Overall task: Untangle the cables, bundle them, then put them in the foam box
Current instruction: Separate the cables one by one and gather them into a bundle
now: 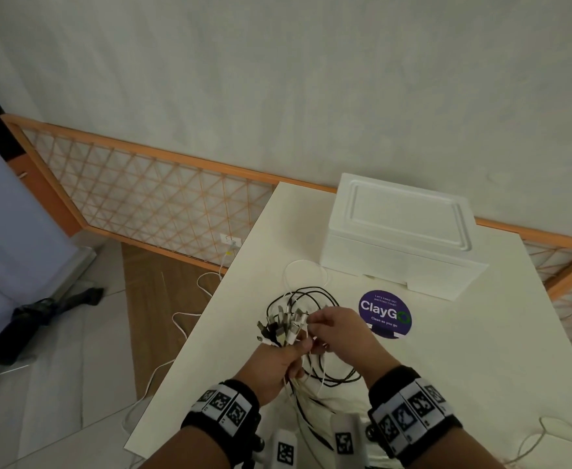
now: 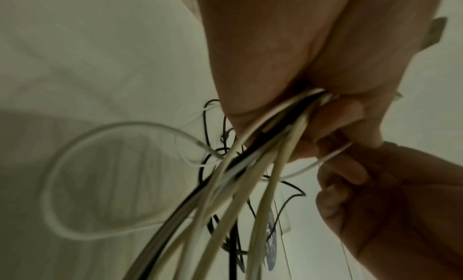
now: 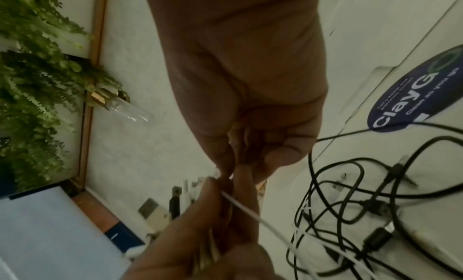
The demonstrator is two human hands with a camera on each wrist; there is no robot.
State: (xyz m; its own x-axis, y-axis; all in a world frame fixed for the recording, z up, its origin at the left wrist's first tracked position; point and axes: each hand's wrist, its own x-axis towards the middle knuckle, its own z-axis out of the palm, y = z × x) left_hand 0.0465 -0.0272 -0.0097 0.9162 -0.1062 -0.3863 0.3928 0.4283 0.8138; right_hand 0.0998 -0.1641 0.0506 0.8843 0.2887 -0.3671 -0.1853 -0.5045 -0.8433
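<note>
Left hand [image 1: 274, 362], low centre of the head view: grip clenched round a sheaf of cables [image 1: 286, 328], plug ends fanned upward past the knuckles, cords trailing down past the wrist toward the bottom edge. Right hand [image 1: 340, 333], just right of it: thumb and forefinger pinching a single thin white cable [image 3: 250, 215] at the plug cluster, remaining fingers curled. In the right wrist view, fingertips [image 3: 225, 177] closed on that white strand, running off to the lower right over a knot of black cables [image 3: 350, 195] lying on the white surface [image 1: 447, 384]. In the left wrist view, cream and black cords [image 2: 250, 165] emerging from the closed fist, one white loop [image 2: 75, 165] hanging free at left.

Step in hand, by judgement: gathering connector ends into one fist while the tangle below remains unresolved. Best done by keeping the left grip firm just under the plugs, drawing one strand at a time, and following its length rather than tugging, lest black loops tighten. Loops near frame centre still crossed; bundling not yet begun.

Foam box [image 1: 399, 238], upper right of centre, lid on, well apart from both hands; lid to be lifted before stowing.

Legible writing: round purple sticker [image 1: 384, 314] on the surface between box and right hand, reading "ClayGo" and "Clean as you go"; smaller top line too blurred to read. Coded square markers on both wristbands [image 1: 223, 404].
</note>
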